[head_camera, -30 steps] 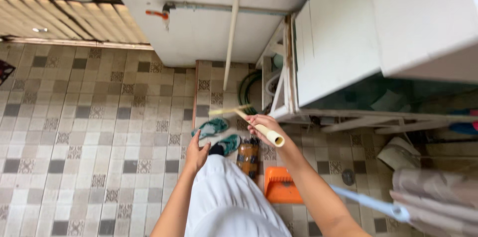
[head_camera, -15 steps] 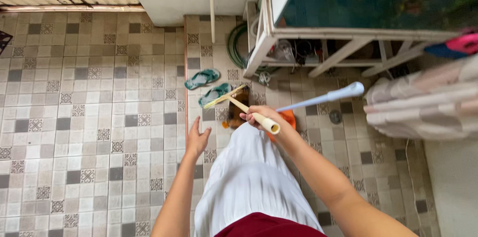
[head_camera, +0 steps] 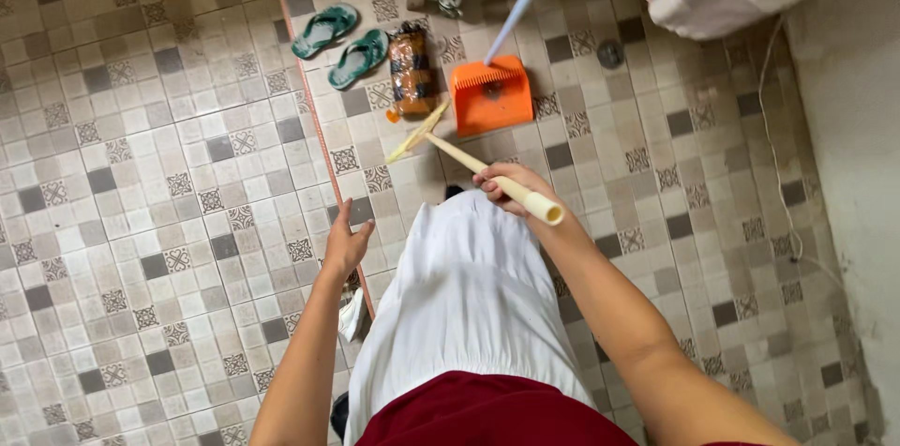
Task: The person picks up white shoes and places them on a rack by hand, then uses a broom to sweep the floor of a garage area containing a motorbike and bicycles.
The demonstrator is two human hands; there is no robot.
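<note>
While the broom handle (head_camera: pixel 497 182) was gripped by the closed right hand (head_camera: pixel 506 188), its long axis was angled away toward the orange dustpan (head_camera: pixel 489 94), bristles just short of it; the left hand (head_camera: pixel 345 244) was held open, empty, farther from the dustpan.

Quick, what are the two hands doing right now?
Left hand: open, fingers spread, holding nothing, beside the white skirt.
Right hand: closed around the cream broom handle.
</note>
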